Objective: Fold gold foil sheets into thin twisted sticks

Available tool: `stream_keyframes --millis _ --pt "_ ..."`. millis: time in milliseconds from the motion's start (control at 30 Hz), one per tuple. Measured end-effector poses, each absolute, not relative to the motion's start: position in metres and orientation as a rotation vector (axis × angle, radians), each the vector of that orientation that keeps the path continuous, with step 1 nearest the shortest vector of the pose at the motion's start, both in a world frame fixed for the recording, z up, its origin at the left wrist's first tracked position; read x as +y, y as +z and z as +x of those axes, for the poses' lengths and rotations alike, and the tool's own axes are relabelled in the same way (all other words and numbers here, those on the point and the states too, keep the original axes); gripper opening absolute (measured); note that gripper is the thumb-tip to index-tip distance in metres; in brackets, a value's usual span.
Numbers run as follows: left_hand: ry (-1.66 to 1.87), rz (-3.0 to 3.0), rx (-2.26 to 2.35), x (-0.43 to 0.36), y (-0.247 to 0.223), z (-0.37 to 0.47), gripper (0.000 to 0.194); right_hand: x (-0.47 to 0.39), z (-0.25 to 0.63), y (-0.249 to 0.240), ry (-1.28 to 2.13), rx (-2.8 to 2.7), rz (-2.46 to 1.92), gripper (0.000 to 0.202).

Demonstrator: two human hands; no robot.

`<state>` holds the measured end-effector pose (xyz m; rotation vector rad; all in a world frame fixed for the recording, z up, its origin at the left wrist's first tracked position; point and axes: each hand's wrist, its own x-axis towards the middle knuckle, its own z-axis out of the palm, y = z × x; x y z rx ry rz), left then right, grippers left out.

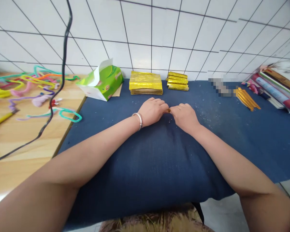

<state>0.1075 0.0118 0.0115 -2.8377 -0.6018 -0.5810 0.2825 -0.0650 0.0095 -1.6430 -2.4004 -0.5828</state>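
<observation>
My left hand (152,111), with a silver bangle at the wrist, and my right hand (185,118) meet above the dark blue cloth. Both are closed, fingertips nearly touching. Between them shows a small bit of gold foil paper (169,110), pinched from either side; the rest of it is hidden by my fingers. Just beyond my hands lies a thick stack of gold foil paper (145,83). To its right is a smaller pile of folded gold foil strips (177,81). More folded gold strips (247,99) lie fanned out farther right.
A green tissue pack (103,82) stands at the back left. Colourful fuzzy stems (42,85) litter the wooden table (26,167), and a black cable (64,54) hangs in front. Books (277,88) are piled at the far right. A white tiled wall (137,29) closes the back.
</observation>
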Motion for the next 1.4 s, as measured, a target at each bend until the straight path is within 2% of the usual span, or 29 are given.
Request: stream_keyframes --millis 267,533,833,1033,1233,1400 --pt "-0.475 -3.201 -0.722 0.033 0.002 0.087 0.022 -0.062 0.293 0.006 -0.599 -2.456 -1.679 0.031" --pt "-0.508 -3.257 -0.813 0.035 0.007 0.085 0.025 -0.069 0.293 -0.003 -0.589 -2.407 -1.743 0.035" --pt "-0.658 -3.225 -0.674 0.040 0.007 0.081 0.020 -0.066 0.305 -0.007 -0.419 -2.372 -1.715 0.034" --pt "-0.798 -3.076 -0.833 0.068 -0.005 0.061 0.022 -0.063 0.318 -0.013 -0.323 -2.295 -1.756 0.029" --pt "-0.753 -2.974 -0.823 0.066 -0.001 0.064 0.022 -0.065 0.312 0.002 -0.445 -2.097 -1.689 0.031" --pt "-0.575 -2.958 -0.581 0.028 0.013 0.085 0.020 -0.071 0.284 0.014 -0.564 -2.312 -1.641 0.041"
